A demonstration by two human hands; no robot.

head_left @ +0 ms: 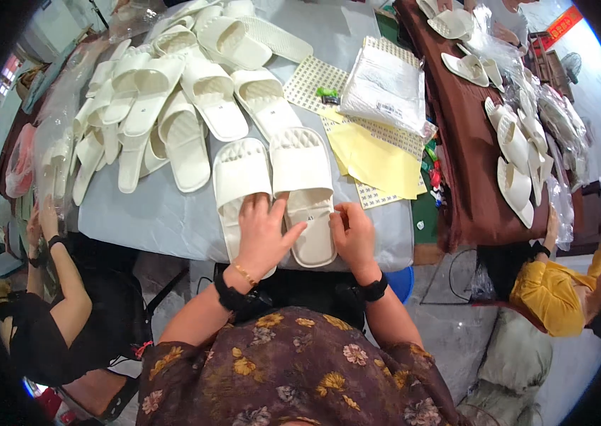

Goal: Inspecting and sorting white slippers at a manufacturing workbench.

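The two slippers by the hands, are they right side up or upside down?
Right side up. Both slippers show their straps and footbeds, side by side on the table, under the left hand and right hand.

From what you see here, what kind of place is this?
Probably a slipper packing workshop: a heap of cream slippers on the grey table, clear bags, and another person at a second table.

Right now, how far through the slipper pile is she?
In hand: one pair of slippers lies side by side at the table edge, left hand and right hand on the heels. Left: a loose heap behind. Done: no finished pairs visible on her table.
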